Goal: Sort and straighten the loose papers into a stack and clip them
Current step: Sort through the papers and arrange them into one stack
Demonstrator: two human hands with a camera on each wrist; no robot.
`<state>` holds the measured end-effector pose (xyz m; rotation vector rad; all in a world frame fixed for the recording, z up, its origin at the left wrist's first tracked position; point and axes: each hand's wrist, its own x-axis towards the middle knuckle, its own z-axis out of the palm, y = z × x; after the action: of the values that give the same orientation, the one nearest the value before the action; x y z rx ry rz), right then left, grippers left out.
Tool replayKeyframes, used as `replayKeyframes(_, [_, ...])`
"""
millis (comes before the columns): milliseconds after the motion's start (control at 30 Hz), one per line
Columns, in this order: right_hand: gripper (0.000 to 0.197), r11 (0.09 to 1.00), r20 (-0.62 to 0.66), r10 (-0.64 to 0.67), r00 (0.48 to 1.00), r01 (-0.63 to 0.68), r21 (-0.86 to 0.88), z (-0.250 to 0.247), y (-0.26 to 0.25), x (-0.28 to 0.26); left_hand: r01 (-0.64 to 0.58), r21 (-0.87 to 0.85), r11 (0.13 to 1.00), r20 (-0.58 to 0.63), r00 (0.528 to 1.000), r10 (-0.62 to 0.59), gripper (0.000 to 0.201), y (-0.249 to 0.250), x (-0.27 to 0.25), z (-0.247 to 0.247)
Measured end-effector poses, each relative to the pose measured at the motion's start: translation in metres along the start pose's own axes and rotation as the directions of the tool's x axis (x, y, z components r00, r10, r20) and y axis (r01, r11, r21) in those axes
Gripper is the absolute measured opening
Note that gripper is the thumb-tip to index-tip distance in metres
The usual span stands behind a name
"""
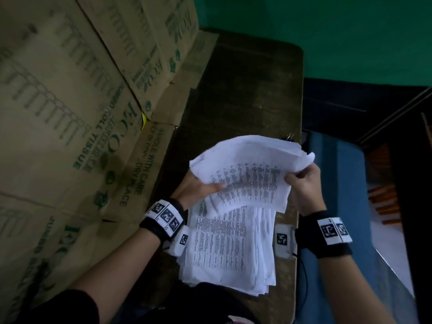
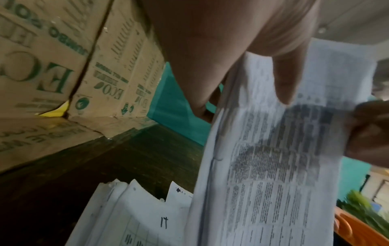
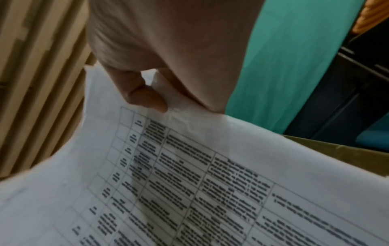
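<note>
Right hand grip: the right hand (image 1: 304,185) pinches the right edge of a curled bundle of white printed sheets (image 1: 250,174), thumb on the printed face and fingers behind; the right wrist view shows the thumb tip (image 3: 147,98) pressed on the paper just above a ruled table of text.
Left hand grip: the left hand (image 1: 198,190) holds the bundle's opposite edge, thumb (image 1: 216,188) lying across the top sheet, the other fingers hidden under the paper; in the left wrist view one finger (image 2: 288,83) lies flat on the printed face.
Held bundle: lifted off the table between the two hands, sagging in the middle, its sheet edges uneven and fanned at the far side.
Below the grip: a loose pile of white printed papers (image 1: 231,249) lies on the dark wooden table (image 1: 245,94), directly under and nearer the person than the held bundle, its sheets skewed and corners sticking out.
Beyond the grip: a small metal binder clip (image 1: 289,136) rests on the table just past the bundle's far right corner, mostly hidden by it.
Left of the grip: brown cardboard cartons with green print (image 1: 70,101) are stacked along the table's edge.
Wrists: black bands with white marker tags (image 1: 164,216) on both.
Far from the grip: a green wall (image 1: 327,31) behind the table.
</note>
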<state>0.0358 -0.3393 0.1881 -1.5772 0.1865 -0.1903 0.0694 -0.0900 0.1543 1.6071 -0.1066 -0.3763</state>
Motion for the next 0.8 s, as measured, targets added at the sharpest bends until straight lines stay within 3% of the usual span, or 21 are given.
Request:
replayKeyframes(67, [0.044,0.999,0.012,-0.050,0.999,0.050,-0.002,0.001,-0.005,-0.001,-0.003,0.048,0.999,-0.043,0.999,0.006,0.039,0.004,-0.001,0.006])
replayKeyframes(133, [0.043,0.990,0.020,-0.122,0.992,0.120,0.080,-0.006,-0.007,-0.005,-0.095,0.062,0.994,-0.117,0.988,0.101,0.033,0.009,0.000,0.006])
replayKeyframes(167, [0.047,0.988,0.030,-0.120,0.992,0.117,0.101,-0.010,-0.004,-0.008,-0.144,0.067,0.987,-0.132,0.979,0.152,0.036,0.010,0.000,0.004])
replayKeyframes(233, [0.057,0.999,0.029,0.004,1.000,-0.005,0.034,-0.013,0.011,-0.012,-0.184,0.063,0.981,-0.104,0.976,0.190,0.042,0.004,0.003,0.001])
replayKeyframes(333, [0.047,0.971,-0.011,0.203,0.979,-0.203,-0.129,-0.007,0.045,-0.011,-0.016,0.088,0.996,-0.105,0.994,0.025,0.045,-0.017,0.007,0.009])
replayKeyframes(400, [0.033,0.950,-0.032,0.228,0.973,-0.230,-0.210,-0.002,0.064,-0.008,0.048,0.127,0.991,-0.187,0.982,-0.024,0.039,-0.028,0.010,0.019])
replayKeyframes(500, [0.020,0.945,-0.088,0.222,0.971,-0.237,-0.227,0.004,0.069,-0.009,0.046,0.161,0.986,-0.262,0.965,-0.002,0.037,-0.024,0.014,0.030])
replayKeyframes(600, [0.040,0.951,-0.046,0.215,0.976,-0.220,-0.215,0.007,0.060,-0.017,0.067,0.147,0.987,-0.279,0.960,-0.023,0.041,-0.025,0.016,0.023])
replayKeyframes(667, [0.042,0.924,0.006,0.286,0.958,-0.274,-0.268,0.006,0.074,-0.030,0.199,0.154,0.968,-0.274,0.950,-0.152,0.040,-0.042,0.009,0.015])
replayKeyframes(800, [0.052,0.791,0.050,0.519,0.853,-0.458,-0.406,0.017,0.127,-0.064,0.444,0.303,0.844,-0.143,0.896,-0.420,0.066,-0.101,-0.016,0.009])
